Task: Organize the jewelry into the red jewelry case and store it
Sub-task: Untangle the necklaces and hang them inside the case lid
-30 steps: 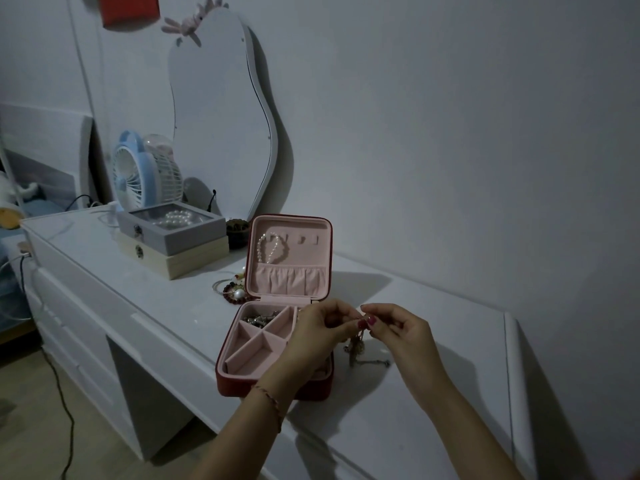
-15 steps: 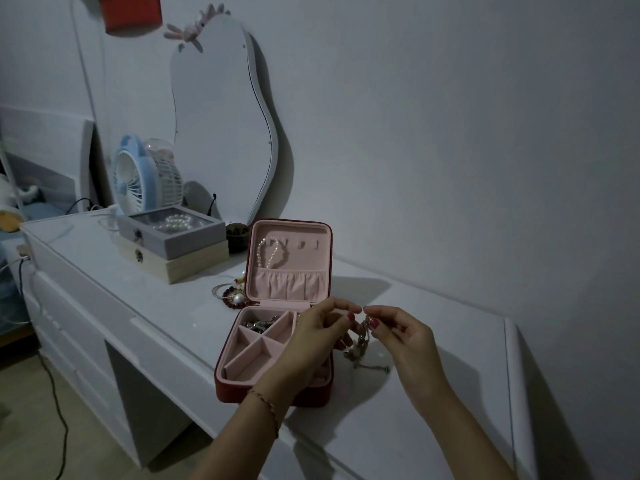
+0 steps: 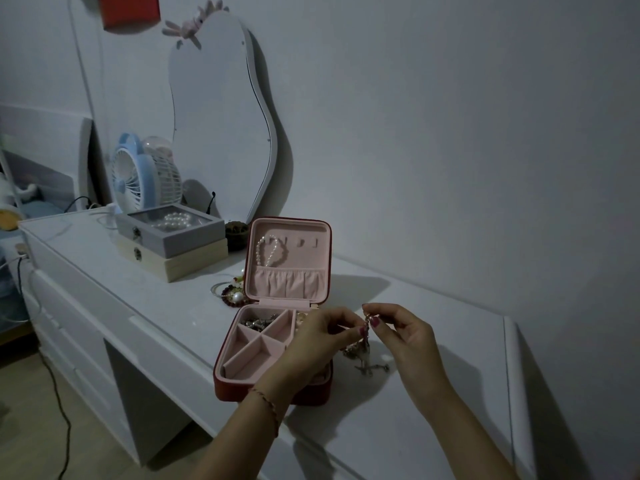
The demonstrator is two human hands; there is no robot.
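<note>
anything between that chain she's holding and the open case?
Nothing visible blocks it. Both hands, left and right, pinch the chain just right of the case, whose lid is up; only the left hand overlaps its right side.

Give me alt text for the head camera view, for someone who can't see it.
Two hands, left hand and right hand, pinch a tangled metal chain over a white dresser, beside an open red jewelry case whose lid holds a pearl bracelet.
</note>
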